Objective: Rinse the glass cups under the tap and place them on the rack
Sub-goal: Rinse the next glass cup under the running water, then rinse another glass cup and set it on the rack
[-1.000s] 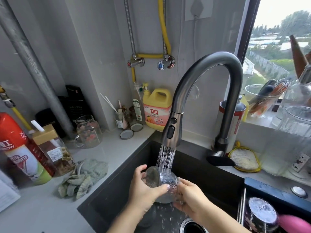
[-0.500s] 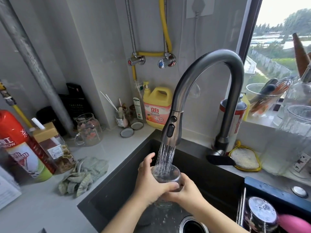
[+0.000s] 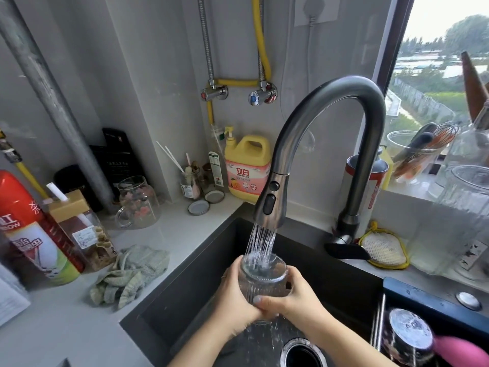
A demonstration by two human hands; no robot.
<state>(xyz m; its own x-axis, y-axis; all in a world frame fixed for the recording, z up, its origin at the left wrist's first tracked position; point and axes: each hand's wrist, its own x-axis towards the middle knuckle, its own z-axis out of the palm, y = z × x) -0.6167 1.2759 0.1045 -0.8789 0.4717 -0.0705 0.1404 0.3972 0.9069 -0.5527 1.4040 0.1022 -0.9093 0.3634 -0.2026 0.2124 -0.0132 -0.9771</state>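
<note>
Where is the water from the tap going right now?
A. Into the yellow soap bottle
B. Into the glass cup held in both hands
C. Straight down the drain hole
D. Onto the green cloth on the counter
B: the spray from the tap falls into the open top of the glass cup, held upright by the left hand and right hand over the sink.

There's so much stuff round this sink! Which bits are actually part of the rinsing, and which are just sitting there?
In use:
glass cup, upright under the spray
left hand and right hand, both holding it
tap, running
sink

Just lying about:
yellow soap jug
crumpled cloth
glass pitcher
red spray can
scrub pad
</note>
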